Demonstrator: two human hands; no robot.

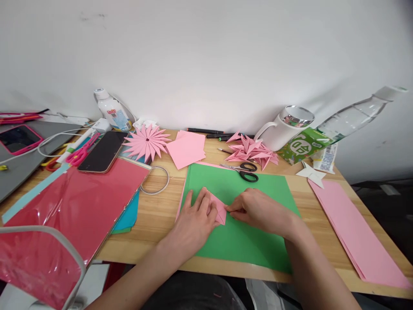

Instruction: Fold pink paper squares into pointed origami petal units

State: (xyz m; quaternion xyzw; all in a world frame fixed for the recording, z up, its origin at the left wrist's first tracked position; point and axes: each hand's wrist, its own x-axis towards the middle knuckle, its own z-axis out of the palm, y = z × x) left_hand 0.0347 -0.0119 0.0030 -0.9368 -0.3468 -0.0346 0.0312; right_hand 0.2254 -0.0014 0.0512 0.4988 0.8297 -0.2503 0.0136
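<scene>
A small folded piece of pink paper [221, 212] lies on a large green sheet [245, 245], with crease lines showing on its face. My left hand [197, 221] rests over its left side, fingers spread and pressing it down; that part of the paper is hidden. At the right corner, my right hand [253, 207] has its thumb and index finger pinched together on the paper's edge. Black-handled scissors [245, 170] lie just beyond, across the green sheet's far edge.
Behind are a pink paper pinwheel [147, 140], square pink sheets [187, 148] and a heap of folded pink pieces [250, 150]. A white mug [280, 129], green carton [301, 146] and bottle [358, 114] stand back right. Pink strips [358, 232] lie right, a phone [103, 151] left.
</scene>
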